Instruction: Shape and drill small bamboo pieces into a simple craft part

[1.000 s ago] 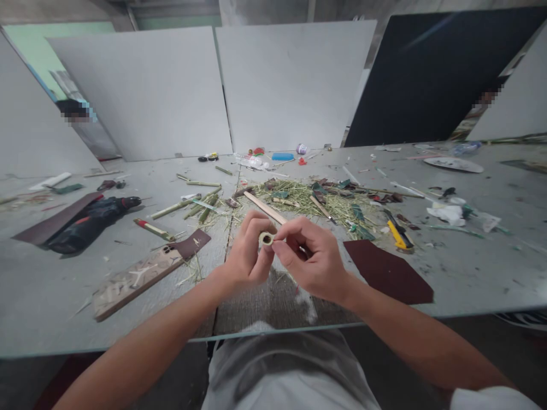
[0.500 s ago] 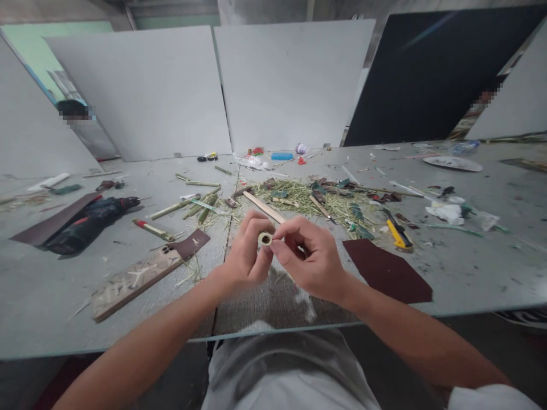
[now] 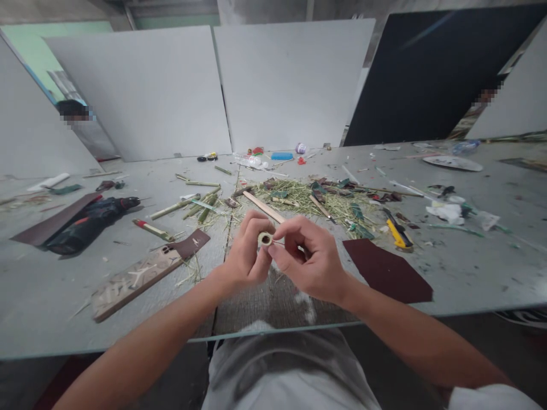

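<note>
My left hand [image 3: 248, 250] is wrapped round a short hollow bamboo tube [image 3: 265, 239], its open round end facing me. Close against that end, my right hand [image 3: 310, 256] is pinched, thumb and forefinger at the rim. A thin reddish sliver seems to show between those fingertips, too small to name. Just beyond the hands lies a flat wooden strip [image 3: 262, 206]. Behind it spreads a heap of green shavings [image 3: 294, 192] with a wooden-handled tool [image 3: 322, 209] on top. Dark red sandpaper [image 3: 387, 270] lies right of my right hand.
A yellow utility knife [image 3: 398, 230] lies at the right. On the left are a power drill [image 3: 92, 225], a phone [image 3: 137, 279] and several cut bamboo pieces [image 3: 205, 205]. White boards [image 3: 294, 85] stand along the back; parts of other people show past the panels.
My right thumb and forefinger have shifted slightly at the tube's rim, and a thin reddish sliver now shows by them. The left hand keeps its hold on the bamboo tube.
</note>
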`<state>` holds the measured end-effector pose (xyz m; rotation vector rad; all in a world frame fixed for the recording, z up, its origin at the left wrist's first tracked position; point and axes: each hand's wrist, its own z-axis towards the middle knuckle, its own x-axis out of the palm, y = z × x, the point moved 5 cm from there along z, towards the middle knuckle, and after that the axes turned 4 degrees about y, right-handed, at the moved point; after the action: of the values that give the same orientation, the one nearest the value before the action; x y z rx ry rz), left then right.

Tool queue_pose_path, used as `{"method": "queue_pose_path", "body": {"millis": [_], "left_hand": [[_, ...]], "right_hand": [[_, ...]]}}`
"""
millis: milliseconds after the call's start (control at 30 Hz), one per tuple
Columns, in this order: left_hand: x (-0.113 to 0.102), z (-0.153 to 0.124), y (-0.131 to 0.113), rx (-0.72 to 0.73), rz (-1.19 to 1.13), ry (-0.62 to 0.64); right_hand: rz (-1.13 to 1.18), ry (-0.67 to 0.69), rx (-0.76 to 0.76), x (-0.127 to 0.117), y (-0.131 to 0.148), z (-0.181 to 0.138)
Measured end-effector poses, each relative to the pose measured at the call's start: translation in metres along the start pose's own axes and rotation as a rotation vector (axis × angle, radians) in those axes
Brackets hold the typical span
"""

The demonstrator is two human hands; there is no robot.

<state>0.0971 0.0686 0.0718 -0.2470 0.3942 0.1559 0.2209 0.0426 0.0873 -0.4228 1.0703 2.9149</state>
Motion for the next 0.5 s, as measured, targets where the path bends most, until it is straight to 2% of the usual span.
{"method": "queue_pose_path", "body": {"millis": [500], "left_hand": [[0.0008,-0.0009,0.0002,0.001,-0.002,0.004]], "right_hand": [[-0.072,-0.024,-0.007,-0.0015,0.0015,0.0005]]}}
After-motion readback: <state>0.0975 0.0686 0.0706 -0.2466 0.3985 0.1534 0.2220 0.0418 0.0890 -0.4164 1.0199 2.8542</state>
